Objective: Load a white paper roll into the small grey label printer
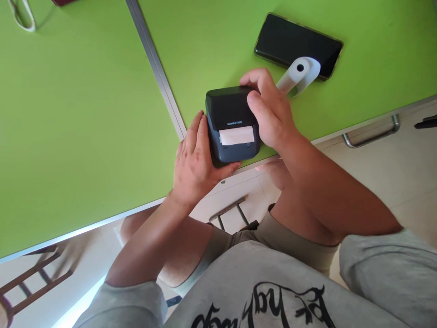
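A small dark label printer (227, 107), marked NIIMBOT, sits near the front edge of the green table. A strip of white label paper (237, 135) sticks out of its front slot. My left hand (196, 161) is closed around the printer's left side, its fingers along the wall and its thumb across the front base. My right hand (269, 107) grips the lid's right side, thumb on top and fingers curled over the back corner. What the fingertips do behind the lid is hidden. Just beyond my right hand stands a loose roll of white paper (296, 75), its end partly unwound.
A black smartphone (297, 43) lies behind the paper roll. A metal strip (157, 68) divides the green tabletop (85, 114). At the upper left is a white loop of cord (27, 23). Below the table edge are a metal handle (372, 134) and stool legs (41, 273).
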